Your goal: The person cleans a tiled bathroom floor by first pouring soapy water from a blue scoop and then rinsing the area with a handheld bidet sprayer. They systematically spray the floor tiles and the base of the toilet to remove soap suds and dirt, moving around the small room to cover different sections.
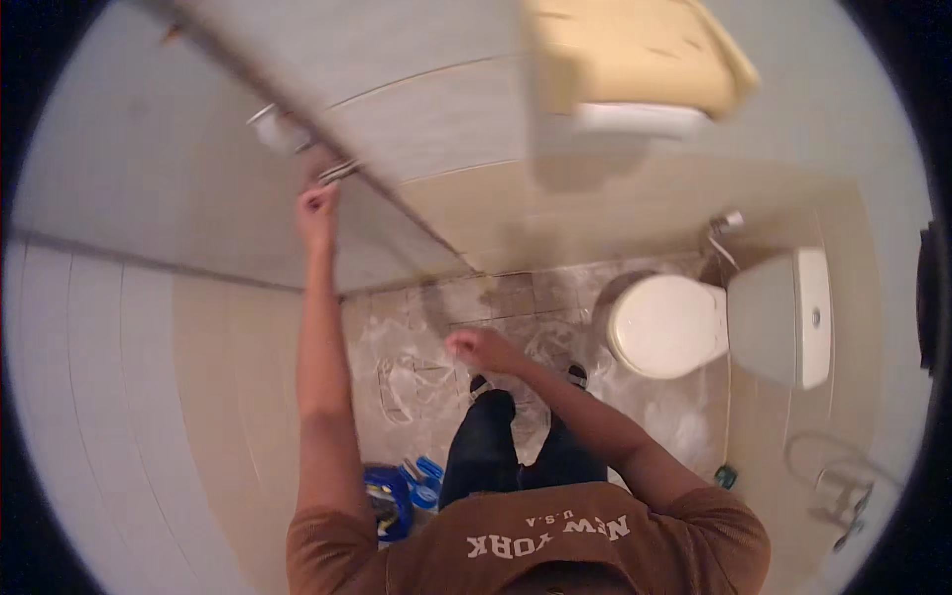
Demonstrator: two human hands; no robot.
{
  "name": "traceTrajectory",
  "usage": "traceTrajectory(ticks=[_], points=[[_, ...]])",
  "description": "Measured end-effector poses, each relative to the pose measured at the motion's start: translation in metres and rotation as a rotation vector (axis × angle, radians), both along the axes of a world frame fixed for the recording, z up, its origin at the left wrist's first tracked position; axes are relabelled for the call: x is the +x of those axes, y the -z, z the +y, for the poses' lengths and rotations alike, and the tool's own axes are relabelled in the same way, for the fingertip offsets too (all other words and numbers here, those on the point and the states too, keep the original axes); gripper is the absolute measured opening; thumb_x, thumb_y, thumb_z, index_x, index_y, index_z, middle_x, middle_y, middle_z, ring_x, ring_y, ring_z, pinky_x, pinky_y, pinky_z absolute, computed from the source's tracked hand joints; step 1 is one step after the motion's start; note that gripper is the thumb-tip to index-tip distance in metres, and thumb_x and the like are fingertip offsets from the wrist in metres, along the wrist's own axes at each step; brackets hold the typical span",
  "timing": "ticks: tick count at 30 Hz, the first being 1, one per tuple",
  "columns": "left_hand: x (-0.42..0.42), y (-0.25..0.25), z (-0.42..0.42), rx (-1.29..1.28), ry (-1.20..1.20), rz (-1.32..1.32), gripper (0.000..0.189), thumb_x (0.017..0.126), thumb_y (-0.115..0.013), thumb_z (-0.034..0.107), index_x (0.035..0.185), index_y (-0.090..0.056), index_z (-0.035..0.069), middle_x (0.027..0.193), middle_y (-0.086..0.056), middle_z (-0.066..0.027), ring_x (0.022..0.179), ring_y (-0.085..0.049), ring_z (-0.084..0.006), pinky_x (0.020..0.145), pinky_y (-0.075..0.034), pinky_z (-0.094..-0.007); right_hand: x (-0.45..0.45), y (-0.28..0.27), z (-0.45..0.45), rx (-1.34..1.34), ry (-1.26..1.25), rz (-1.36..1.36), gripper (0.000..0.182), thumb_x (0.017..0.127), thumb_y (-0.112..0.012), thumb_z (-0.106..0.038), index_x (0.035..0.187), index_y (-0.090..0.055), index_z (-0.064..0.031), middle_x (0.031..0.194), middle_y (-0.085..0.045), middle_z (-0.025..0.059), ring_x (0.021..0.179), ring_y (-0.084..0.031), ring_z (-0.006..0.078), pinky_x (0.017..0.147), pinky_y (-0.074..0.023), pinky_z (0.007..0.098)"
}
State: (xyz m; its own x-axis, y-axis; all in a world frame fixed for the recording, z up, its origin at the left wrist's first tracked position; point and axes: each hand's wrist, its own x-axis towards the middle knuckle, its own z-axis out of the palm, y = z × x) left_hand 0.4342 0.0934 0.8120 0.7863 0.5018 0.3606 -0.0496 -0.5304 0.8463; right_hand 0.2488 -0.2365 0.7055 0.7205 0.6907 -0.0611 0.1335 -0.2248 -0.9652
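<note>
My left hand (pixel 318 208) reaches up along a pale door (pixel 245 193), its fingers curled at the end of a metal door handle (pixel 339 172). Blur hides whether the fingers close around that handle or only touch it. A white and metal fitting (pixel 279 129) sits on the door just above. Lower down, in front of my legs, my right hand (pixel 480 348) hangs in the air over the tiled floor (pixel 416 372). Its fingers are curled, and nothing shows in them. White foam streaks cover much of the wet floor around my sandals (pixel 480 385).
A toilet (pixel 669 327) with its lid down stands at the right, beside a wall valve (pixel 727 222). Below left are a blue basin (pixel 390 502) and blue brushes (pixel 422 476). A yellow cloth (pixel 647 59) covers a wall fixture. A shower mixer (pixel 842 497) is on the right wall.
</note>
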Motion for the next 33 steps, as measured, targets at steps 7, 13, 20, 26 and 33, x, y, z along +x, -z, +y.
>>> traceTrajectory(ticks=[7, 13, 20, 26, 33], points=[[-0.026, -0.043, -0.009, -0.399, 0.079, 0.176, 0.047, 0.066, -0.083, 0.042, 0.087, -0.06, 0.007, 0.087, -0.059, -0.0013, 0.074, -0.052, -0.0112, 0.073, -0.044, -0.0263, 0.114, -0.129, 0.152, 0.363, 0.428, 0.049, 0.032, 0.094, -0.053, -0.033, 0.111, -0.055, -0.0064, 0.092, -0.064, 0.0069, 0.075, -0.06, 0.0157, 0.066, -0.0485, 0.0277], [-0.014, -0.072, 0.014, -1.129, 0.238, 0.393, 0.075, 0.055, -0.076, 0.07, 0.096, -0.053, 0.011, 0.085, -0.049, 0.0007, 0.082, -0.05, -0.0141, 0.079, -0.042, -0.0491, 0.159, -0.158, 0.2, 0.347, 0.512, 0.205, 0.037, 0.095, -0.052, -0.035, 0.116, -0.052, -0.0039, 0.099, -0.062, 0.0021, 0.075, -0.055, 0.0082, 0.064, -0.0455, 0.0218], [0.007, -0.062, -0.015, -1.424, 0.135, 0.098, 0.096, 0.055, -0.079, 0.062, 0.126, -0.043, 0.008, 0.124, -0.046, -0.0108, 0.109, -0.045, -0.0271, 0.085, -0.039, -0.0565, 0.182, -0.141, 0.219, 0.37, 0.661, 0.218, 0.03, 0.093, -0.056, -0.035, 0.095, -0.06, -0.0049, 0.075, -0.059, -0.0009, 0.057, -0.048, 0.0061, 0.049, -0.0374, 0.0214], [-0.006, -0.078, -0.021, -1.424, -0.15, -0.015, 0.092, 0.061, -0.082, 0.05, 0.126, -0.045, -0.003, 0.12, -0.053, -0.0157, 0.097, -0.054, -0.0329, 0.07, -0.048, -0.0486, 0.178, -0.154, 0.224, 0.255, 0.648, 0.228, 0.04, 0.089, -0.061, -0.039, 0.077, -0.065, -0.0008, 0.065, -0.057, 0.0004, 0.055, -0.047, 0.0098, 0.053, -0.0382, 0.0243], [-0.009, -0.085, -0.022, -1.533, -0.13, -0.079, 0.127, 0.057, -0.09, 0.028, 0.143, 0.001, 0.001, 0.136, -0.032, -0.027, 0.106, -0.052, -0.0391, 0.06, -0.054, -0.0422, 0.177, -0.166, 0.223, 0.391, 0.639, 0.345, 0.037, 0.092, -0.056, -0.04, 0.075, -0.061, -0.007, 0.061, -0.05, -0.0043, 0.05, -0.039, 0.0051, 0.046, -0.0294, 0.022]])
